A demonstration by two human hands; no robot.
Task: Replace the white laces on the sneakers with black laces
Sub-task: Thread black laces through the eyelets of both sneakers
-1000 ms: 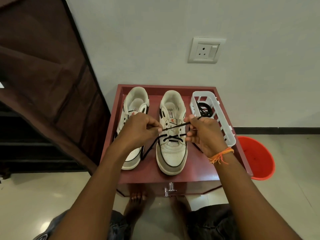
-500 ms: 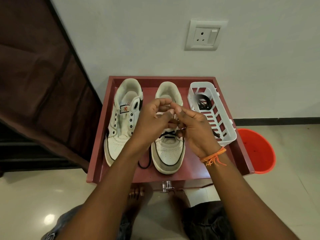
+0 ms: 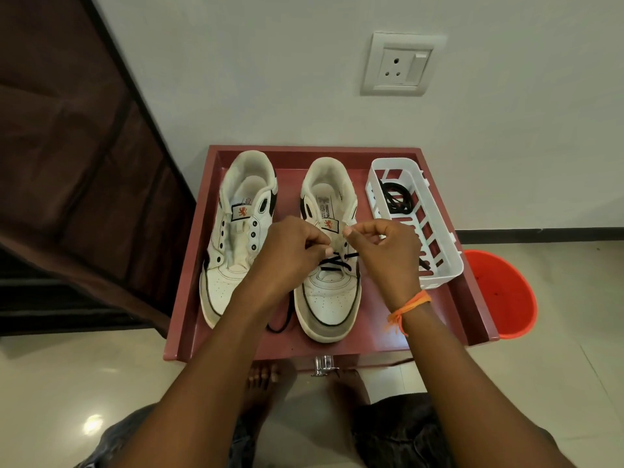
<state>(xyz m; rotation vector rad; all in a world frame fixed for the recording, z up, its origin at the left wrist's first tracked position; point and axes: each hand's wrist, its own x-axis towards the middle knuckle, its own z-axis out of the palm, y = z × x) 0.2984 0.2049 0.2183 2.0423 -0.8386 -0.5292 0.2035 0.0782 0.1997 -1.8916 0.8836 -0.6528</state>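
1. Black lace (image 3: 332,261) crosses the lower eyelets of the right sneaker (image 3: 329,265); the left hand (image 3: 290,251) and right hand (image 3: 385,248) meet over its tongue, fingers curled and pinching, though what they grip is too small to tell.
2. One lace end trails off the near left side.
3. Left sneaker (image 3: 236,244) stands just beside, unlaced.
4. Right of both, a white basket (image 3: 439,261) holds a coiled black lace (image 3: 396,197).
5. All rest on a red tray (image 3: 189,292).

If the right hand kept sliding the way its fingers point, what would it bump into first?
Probably the left hand. The right hand has its curled fingers pointing left across the sneaker's tongue, and the left hand's fingertips sit just across a small gap, though depth is hard to judge.
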